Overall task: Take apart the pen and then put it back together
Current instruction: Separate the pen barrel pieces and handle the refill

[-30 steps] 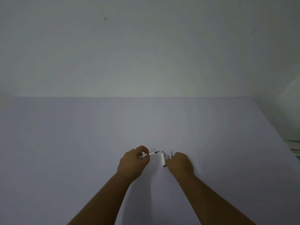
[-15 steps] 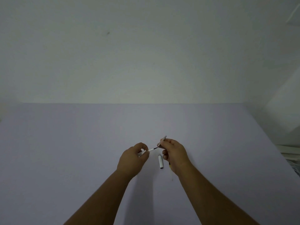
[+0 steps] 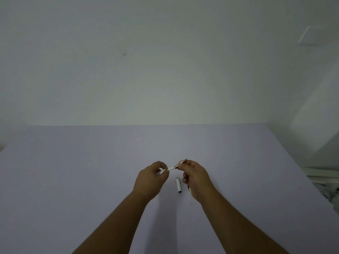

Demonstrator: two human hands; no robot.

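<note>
Item 1. Table point(image 3: 91, 180): pale lilac top, plain, backed by a light wall point(image 3: 165, 61). Both forearms reached in from the near edge toward the middle of the surface.

Item 2. Left hand point(image 3: 149, 178): raised just above the table, a little left of centre and nearer the near edge than the far one. Fingers curled in, thumb and forefinger pinching the white barrel piece point(image 3: 166, 170) of the pen. That piece ran up and to the right, its thin end meeting the part held opposite.

Item 3. Right hand point(image 3: 195, 177): raised level with the left, just right of centre. Thumb and forefinger pinched the metallic tip section point(image 3: 180, 163), which slanted up to the right; the remaining fingers were folded into the palm. Tip section and barrel piece lay in one line and touched end to end; how far one sat inside the other could not be told.

Item 4. White cap piece point(image 3: 178, 185): lying flat on the table between the two hands, toward the near edge, dark band at its near end, held by neither hand.

Item 5. Thin refill-like rod point(image 3: 189, 192): lying on the table just right of the cap piece, partly hidden under the right hand, yellowish at one spot.
</note>
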